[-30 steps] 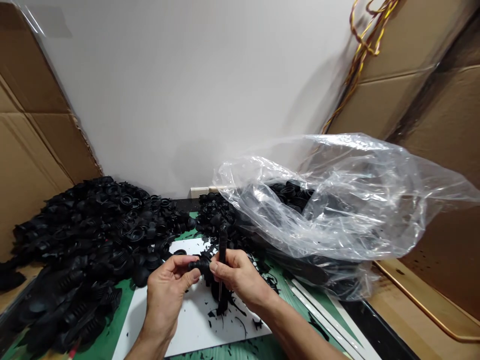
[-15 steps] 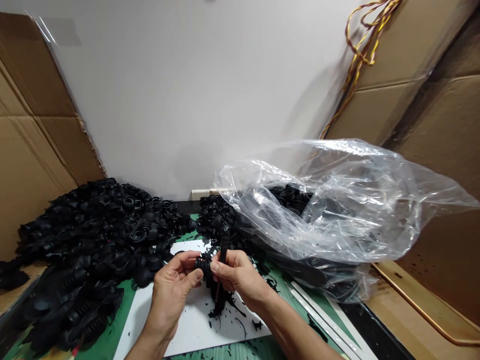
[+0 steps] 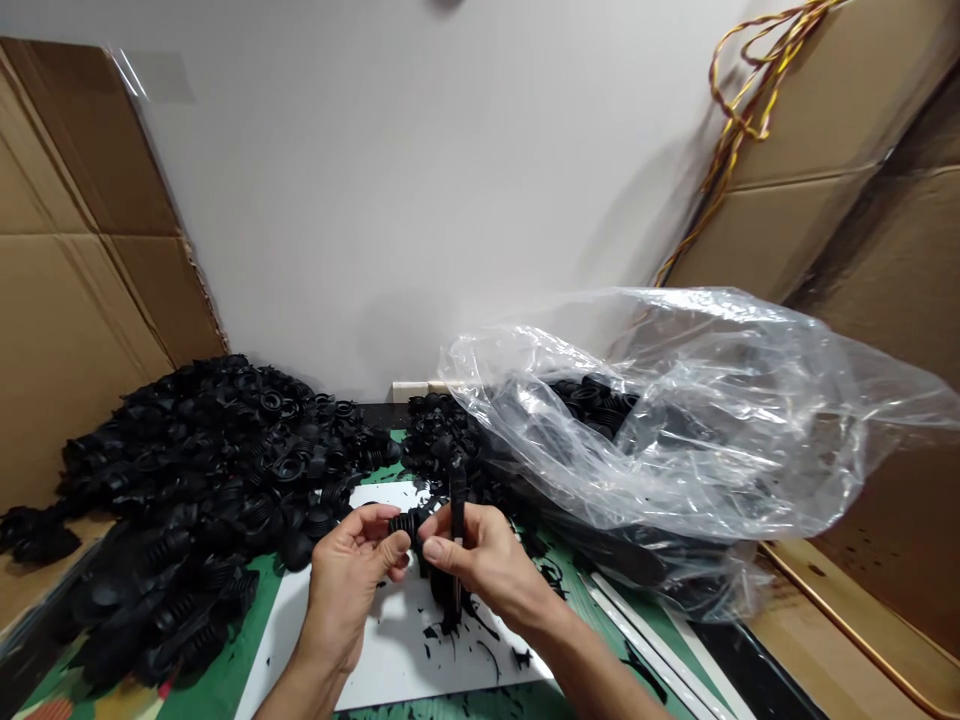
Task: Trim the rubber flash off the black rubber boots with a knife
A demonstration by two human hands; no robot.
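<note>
Over a white sheet [image 3: 390, 640] strewn with black scraps, my left hand [image 3: 358, 570] pinches a small ribbed black rubber part [image 3: 406, 524] between thumb and fingers. My right hand [image 3: 480, 560] is closed around a slim dark tool [image 3: 457, 500], held upright with its lower end near the scraps. The right fingertips are at the right side of the rubber part. Whether they also grip it is hard to tell. A large heap of black rubber parts [image 3: 225, 430] lies to the left of both hands.
An open clear plastic bag [image 3: 720, 440] with black parts inside stands at the right. White strips [image 3: 652, 650] lie on the green surface [image 3: 255, 590]. Cardboard [image 3: 82, 200] rises on both sides, with twisted yellow-red wires [image 3: 739, 120] at the upper right.
The view has shifted slightly, so most things appear further right. The tool in my right hand stands more upright, and the ribbed part shows more clearly between my hands.
</note>
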